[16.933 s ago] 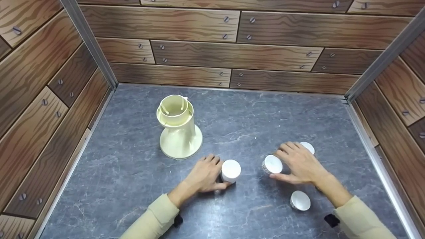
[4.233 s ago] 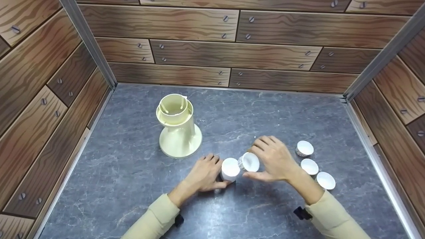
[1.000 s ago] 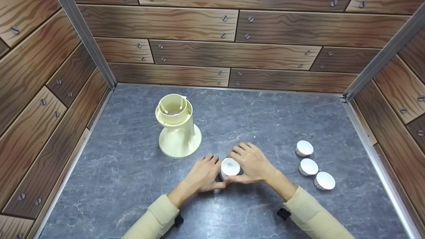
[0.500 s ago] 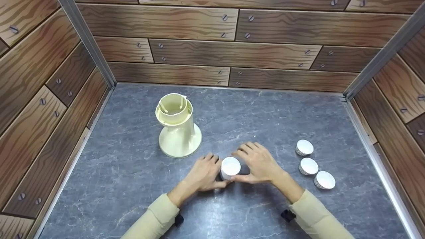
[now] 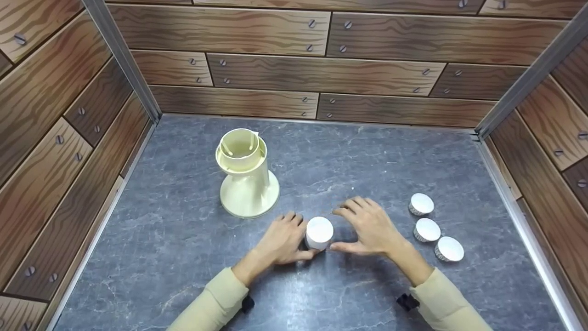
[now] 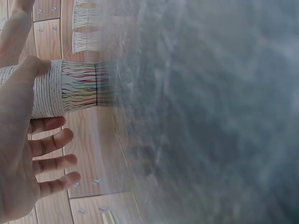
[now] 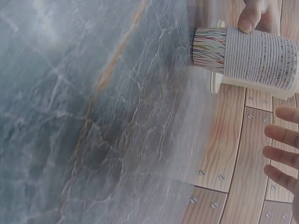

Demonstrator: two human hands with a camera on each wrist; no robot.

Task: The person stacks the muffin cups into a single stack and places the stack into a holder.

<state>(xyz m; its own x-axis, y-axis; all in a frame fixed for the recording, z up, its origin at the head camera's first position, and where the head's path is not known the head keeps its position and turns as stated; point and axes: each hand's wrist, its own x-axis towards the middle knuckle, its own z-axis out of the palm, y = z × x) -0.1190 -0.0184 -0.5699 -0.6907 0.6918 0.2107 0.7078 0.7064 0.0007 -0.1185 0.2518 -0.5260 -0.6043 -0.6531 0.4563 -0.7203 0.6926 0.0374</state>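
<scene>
A tall stack of nested white paper cups (image 5: 319,232) stands upright on the table, the lowest cup printed with colourful wavy lines. My left hand (image 5: 282,240) holds the stack from its left side; in the left wrist view the thumb and index finger are on either side of the cups (image 6: 78,86) while the other fingers stick out. Just right of the stack, my right hand (image 5: 367,228) is apart from it, thumb and fingers spread with nothing between them. The right wrist view shows its fingertips (image 7: 280,133) away from the stacked cups (image 7: 257,58).
Three loose paper cups stand at the right: a far cup (image 5: 421,205), a middle cup (image 5: 426,231) and a near cup (image 5: 449,250). A cream plastic stand (image 5: 248,197) with a flared base and round open top is behind the left hand. Wood-patterned walls (image 5: 294,73) enclose the marbled table.
The right hand brought a cup leftward onto the stack, let go and drew back to the right. Over the longer span the loose cups at right shifted. The left hand stayed at the stack.
</scene>
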